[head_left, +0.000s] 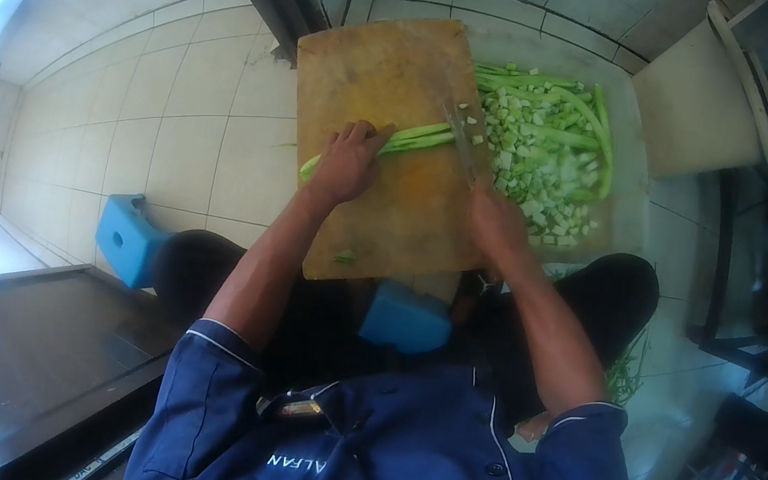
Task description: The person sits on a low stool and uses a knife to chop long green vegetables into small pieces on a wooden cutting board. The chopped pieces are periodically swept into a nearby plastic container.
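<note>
A large, worn wooden cutting board [382, 240] lies tilted before me. Across it runs a small bundle of long, pale green vegetable stalks [416, 138], whose exact kind I cannot make out. My left hand [350, 163] is closed over the bundle and presses it to the board. In my right hand [495, 215] is a kitchen knife [461, 142], its blade blurred and across the right end of the stalks. A few small cut pieces [469, 122] lie by the blade. Right of the board, diced pieces [542, 164] and long whole stalks [592, 122] fill part of a pale, shallow tub [629, 182].
A pale bin [697, 103] stands beyond the tub at the right. One blue stool [128, 237] is on the tiled floor [173, 124] at the left, and another blue piece [407, 318] shows below the board. Green scraps [624, 375] lie near my right knee.
</note>
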The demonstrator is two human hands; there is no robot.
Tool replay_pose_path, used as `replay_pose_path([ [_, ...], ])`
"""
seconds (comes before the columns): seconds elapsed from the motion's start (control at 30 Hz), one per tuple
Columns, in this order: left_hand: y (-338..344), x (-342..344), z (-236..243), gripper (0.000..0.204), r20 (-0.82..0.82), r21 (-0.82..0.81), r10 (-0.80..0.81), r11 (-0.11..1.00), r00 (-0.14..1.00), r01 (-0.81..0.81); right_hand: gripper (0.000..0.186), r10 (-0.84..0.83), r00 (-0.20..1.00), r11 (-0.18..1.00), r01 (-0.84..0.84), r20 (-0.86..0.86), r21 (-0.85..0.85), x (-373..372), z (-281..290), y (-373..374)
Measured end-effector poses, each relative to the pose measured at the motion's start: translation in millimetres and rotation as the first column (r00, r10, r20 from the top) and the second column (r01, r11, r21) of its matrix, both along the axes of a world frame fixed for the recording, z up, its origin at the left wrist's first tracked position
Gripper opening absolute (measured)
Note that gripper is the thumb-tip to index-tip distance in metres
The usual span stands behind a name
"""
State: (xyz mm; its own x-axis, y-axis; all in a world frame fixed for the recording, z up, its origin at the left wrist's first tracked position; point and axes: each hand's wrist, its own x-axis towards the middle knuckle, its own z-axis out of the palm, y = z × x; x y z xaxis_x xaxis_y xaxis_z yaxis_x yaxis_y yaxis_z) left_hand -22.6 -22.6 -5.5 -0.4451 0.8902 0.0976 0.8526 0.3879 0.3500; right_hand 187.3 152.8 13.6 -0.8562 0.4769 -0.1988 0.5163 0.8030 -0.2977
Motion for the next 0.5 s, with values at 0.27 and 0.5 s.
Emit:
replay_pose_path([
  [0.27, -0.6, -3.7, -5.5, 0.067, -0.020, 0.029, 0.000, 1.000, 1.000, 0.000, 0.023, -0.047, 0.997, 0.998, 0.044, -0.066, -0.047, -5.3, 10.2, -8.3],
  [0.5, 0.7, -3.8, -5.3, 0.068, -0.043, 0.035, -0.012, 0.999, 0.999, 0.014, 0.026, -0.032, 0.999, 0.994, 0.032, 0.002, -0.104, -6.8, 13.1, -16.1],
])
